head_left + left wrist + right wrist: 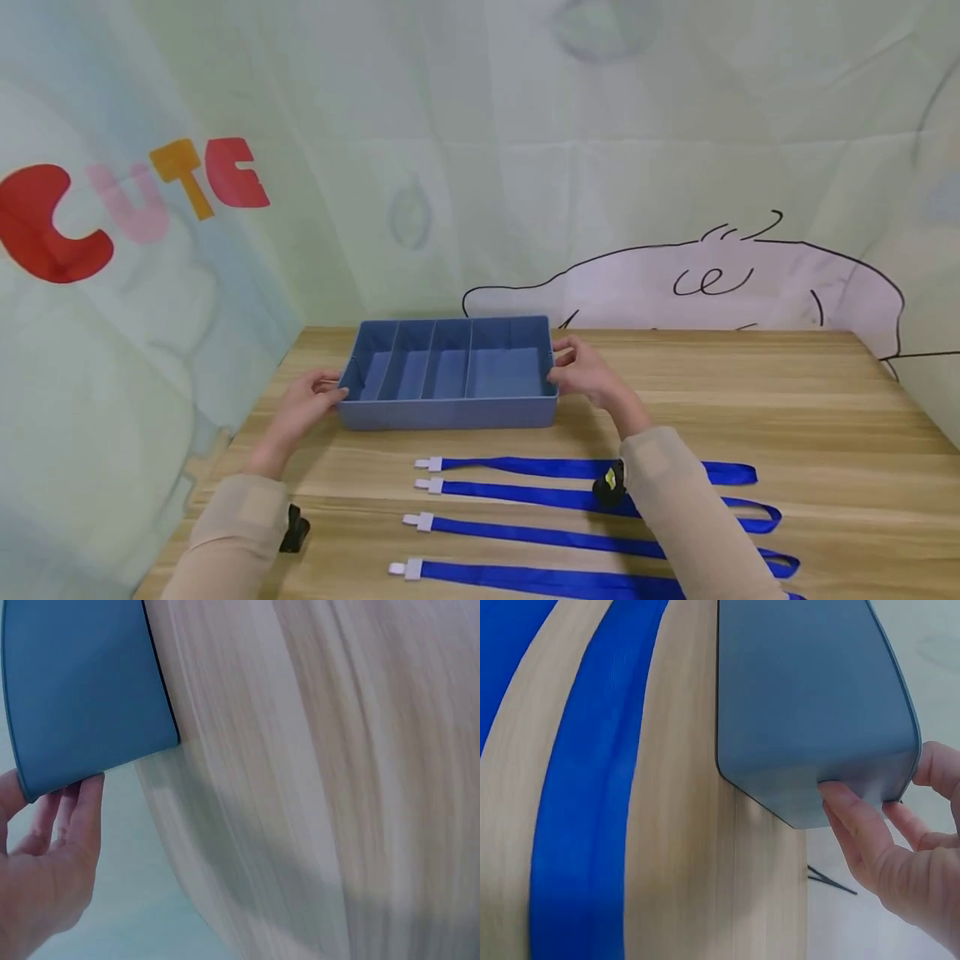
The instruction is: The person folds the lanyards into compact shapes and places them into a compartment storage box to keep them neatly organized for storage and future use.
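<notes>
A blue-grey divided organizer tray (450, 414) stands toward the back of the wooden table, its compartments facing up with nothing in them. At its left end my left hand (306, 407) grips the wall, thumb on the rim and fingers against the outside. My right hand (588, 375) holds the opposite end the same way; in the right wrist view its fingertips (832, 789) press the outer end wall while the thumb lies at the rim. Several blue lanyards (525, 500) with white clips lie in rows in front of the tray, partly hidden under my right forearm.
The wooden table (825, 433) meets a printed cloth backdrop (450, 167) along its back and left edges. A black wrist device (610, 483) on my right sleeve overlaps the lanyards in the head view, and another black device (295, 530) sits at my left sleeve.
</notes>
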The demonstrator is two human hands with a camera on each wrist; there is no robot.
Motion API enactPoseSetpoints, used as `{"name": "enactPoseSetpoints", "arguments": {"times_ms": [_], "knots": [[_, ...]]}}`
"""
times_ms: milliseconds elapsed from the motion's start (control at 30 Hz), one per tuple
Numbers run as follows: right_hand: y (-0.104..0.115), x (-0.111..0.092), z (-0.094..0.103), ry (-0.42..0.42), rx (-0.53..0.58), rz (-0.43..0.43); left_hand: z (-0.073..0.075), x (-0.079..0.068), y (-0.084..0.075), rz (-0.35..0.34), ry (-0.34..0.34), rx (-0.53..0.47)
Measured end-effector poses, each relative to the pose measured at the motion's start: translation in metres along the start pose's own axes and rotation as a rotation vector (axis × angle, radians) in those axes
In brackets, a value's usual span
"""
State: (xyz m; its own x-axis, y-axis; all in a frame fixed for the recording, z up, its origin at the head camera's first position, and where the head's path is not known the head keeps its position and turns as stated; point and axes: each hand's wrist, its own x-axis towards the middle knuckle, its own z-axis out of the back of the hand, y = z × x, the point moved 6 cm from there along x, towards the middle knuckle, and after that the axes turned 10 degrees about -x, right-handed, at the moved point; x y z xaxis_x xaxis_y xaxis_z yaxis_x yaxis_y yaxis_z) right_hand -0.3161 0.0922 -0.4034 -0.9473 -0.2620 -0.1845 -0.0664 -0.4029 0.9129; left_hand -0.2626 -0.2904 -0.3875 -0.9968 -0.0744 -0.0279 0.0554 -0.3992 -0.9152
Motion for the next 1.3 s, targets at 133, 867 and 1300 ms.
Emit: {"name": "enactPoseSetpoints", "arguments": {"times_ms": [133, 867, 1300], "knots": [[-0.006, -0.003, 0.012, 0.015, -0.012, 0.008, -0.012, 0.000, -0.005, -0.015, -0.005, 0.000], [-0.033, -0.026, 0.068, 0.041, -0.066, -0.036, -0.070, 0.004, -0.024, -0.059, 0.064, -0.018], [-0.046, -0.040, 0.099, 0.058, -0.042, -0.022, -0.102, 0.010, -0.042, -0.069, 0.054, -0.065]]}}
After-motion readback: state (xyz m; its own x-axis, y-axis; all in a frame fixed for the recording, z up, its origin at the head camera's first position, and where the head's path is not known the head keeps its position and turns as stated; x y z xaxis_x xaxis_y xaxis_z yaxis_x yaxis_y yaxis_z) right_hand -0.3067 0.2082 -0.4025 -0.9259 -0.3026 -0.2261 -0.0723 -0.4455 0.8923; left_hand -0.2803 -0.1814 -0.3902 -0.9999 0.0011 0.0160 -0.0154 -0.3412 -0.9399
